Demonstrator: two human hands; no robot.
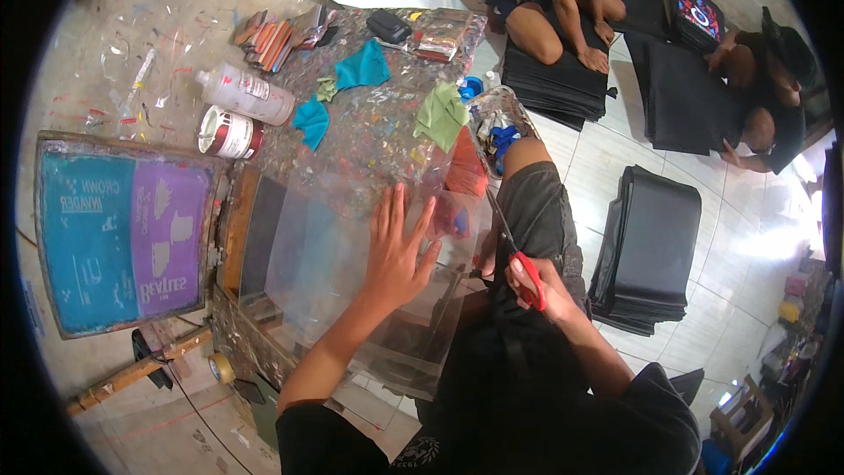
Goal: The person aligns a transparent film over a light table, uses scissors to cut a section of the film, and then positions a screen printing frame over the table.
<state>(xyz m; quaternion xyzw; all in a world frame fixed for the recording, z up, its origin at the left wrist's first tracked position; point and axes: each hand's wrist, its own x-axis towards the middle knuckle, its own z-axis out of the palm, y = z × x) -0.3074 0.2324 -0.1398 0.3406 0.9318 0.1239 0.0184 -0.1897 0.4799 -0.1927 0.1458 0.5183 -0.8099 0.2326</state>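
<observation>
My left hand [397, 242] lies flat with fingers spread on a clear plastic sheet [308, 251], which rests over a paint-spattered table and its glass panel. In my right hand [552, 288] is a pair of scissors with red handles [530, 274], the dark blades pointing up and left beside the sheet's right edge. Whether the blades touch the sheet I cannot tell. A red cloth-like piece [466, 169] lies near the blade tips. Beyond it is a green rag [442, 116].
A hinged printing screen [132, 237] stands at left. A plastic bottle [246, 92], a paint can [230, 132], teal rags [361, 65] and squeegees [269, 42] sit on the table [387, 154]. Stacked black sheets [651, 233] lie on the floor; two people handle other stacks.
</observation>
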